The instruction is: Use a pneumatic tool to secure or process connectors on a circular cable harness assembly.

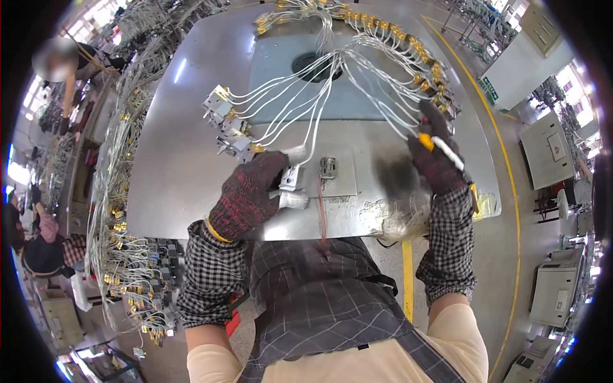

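My left hand (252, 191), in a dark red-flecked glove with white-wrapped fingertips, pinches a small pale connector block (291, 179) above the near part of the metal table. A white wire runs from that block to the bundle's middle. My right hand (437, 150), gloved too, is raised by the wires at the right, with its fingers curled. A slim white-and-yellow thing (444, 150) lies across it; its kind is unclear. Between the hands, a small metal fixture (328, 168) sits on a flat plate (343, 175), with a red cord (322, 214) trailing toward me.
White wires (319, 64) fan out over a dark round opening in the table (191, 127). Grey connector blocks (235, 134) lie left; yellow-brown terminals (396, 35) curve along the far right. Bundled wire harnesses (121, 191) hang at left. People work beyond them. White cabinets (527, 57) stand right.
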Demonstrator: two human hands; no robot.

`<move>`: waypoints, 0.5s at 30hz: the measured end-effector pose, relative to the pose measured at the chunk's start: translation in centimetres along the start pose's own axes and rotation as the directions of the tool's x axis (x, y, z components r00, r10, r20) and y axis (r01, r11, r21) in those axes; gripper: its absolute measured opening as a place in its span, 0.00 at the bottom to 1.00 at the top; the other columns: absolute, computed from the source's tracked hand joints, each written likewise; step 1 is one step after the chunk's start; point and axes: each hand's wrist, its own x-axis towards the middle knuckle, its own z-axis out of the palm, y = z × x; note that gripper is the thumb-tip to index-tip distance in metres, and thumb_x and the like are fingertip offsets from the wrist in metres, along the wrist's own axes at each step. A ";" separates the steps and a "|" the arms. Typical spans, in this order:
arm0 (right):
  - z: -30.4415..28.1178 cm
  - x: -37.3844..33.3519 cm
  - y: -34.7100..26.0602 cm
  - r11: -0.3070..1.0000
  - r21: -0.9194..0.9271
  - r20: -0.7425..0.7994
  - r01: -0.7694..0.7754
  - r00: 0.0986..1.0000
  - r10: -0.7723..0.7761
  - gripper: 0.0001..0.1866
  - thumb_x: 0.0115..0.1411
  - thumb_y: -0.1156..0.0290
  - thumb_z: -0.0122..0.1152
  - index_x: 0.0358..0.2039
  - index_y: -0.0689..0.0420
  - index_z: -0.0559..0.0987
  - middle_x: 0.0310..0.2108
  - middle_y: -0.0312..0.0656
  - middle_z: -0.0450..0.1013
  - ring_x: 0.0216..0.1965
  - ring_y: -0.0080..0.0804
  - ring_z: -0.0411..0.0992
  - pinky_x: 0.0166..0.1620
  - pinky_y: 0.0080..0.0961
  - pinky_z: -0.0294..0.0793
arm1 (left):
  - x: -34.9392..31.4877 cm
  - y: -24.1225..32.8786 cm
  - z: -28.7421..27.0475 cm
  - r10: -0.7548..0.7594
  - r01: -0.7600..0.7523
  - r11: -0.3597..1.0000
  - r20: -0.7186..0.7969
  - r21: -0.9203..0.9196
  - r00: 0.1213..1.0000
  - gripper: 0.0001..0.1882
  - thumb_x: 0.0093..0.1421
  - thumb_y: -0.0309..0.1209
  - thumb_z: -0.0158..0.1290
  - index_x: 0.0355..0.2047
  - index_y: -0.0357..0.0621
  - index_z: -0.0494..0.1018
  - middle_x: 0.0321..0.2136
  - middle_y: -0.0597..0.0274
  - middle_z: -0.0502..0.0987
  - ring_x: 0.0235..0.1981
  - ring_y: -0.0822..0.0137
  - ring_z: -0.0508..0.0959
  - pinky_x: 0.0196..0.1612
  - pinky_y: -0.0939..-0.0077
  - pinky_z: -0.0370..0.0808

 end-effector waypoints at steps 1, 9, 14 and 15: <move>-0.5 0.0 -0.1 0.987 -0.029 0.014 -0.157 0.987 0.158 0.31 0.59 0.70 0.60 0.62 0.51 0.63 0.45 0.50 0.74 0.44 0.41 0.76 0.45 0.31 0.76 | 0.1 0.5 0.5 -0.029 0.029 0.999 -0.054 -0.019 0.998 0.29 0.47 0.36 0.69 0.49 0.42 0.72 0.36 0.54 0.77 0.35 0.59 0.80 0.38 0.66 0.77; -0.2 3.9 -13.1 0.539 0.793 -0.411 0.284 0.902 0.130 0.40 0.57 0.77 0.62 0.66 0.53 0.53 0.30 0.48 0.75 0.26 0.36 0.77 0.31 0.29 0.80 | 2.8 2.3 3.0 -0.056 0.017 0.971 -0.159 -0.237 0.986 0.30 0.52 0.35 0.67 0.53 0.40 0.71 0.38 0.54 0.80 0.40 0.65 0.82 0.43 0.70 0.79; 1.8 3.5 -10.6 0.362 0.896 -0.298 0.257 0.953 0.061 0.38 0.59 0.77 0.60 0.66 0.44 0.53 0.35 0.54 0.76 0.26 0.45 0.78 0.29 0.40 0.83 | 4.0 3.6 2.7 -0.152 0.150 0.988 -0.074 -0.041 0.986 0.29 0.50 0.38 0.67 0.50 0.40 0.72 0.37 0.53 0.80 0.39 0.62 0.83 0.41 0.70 0.79; 2.1 3.2 -11.0 0.347 0.885 -0.347 0.311 0.937 0.047 0.38 0.59 0.78 0.60 0.66 0.43 0.54 0.36 0.55 0.76 0.26 0.45 0.78 0.28 0.43 0.83 | 4.2 3.6 2.8 -0.140 0.142 0.990 -0.060 0.027 0.988 0.29 0.50 0.38 0.68 0.49 0.40 0.72 0.37 0.53 0.80 0.38 0.61 0.83 0.41 0.70 0.79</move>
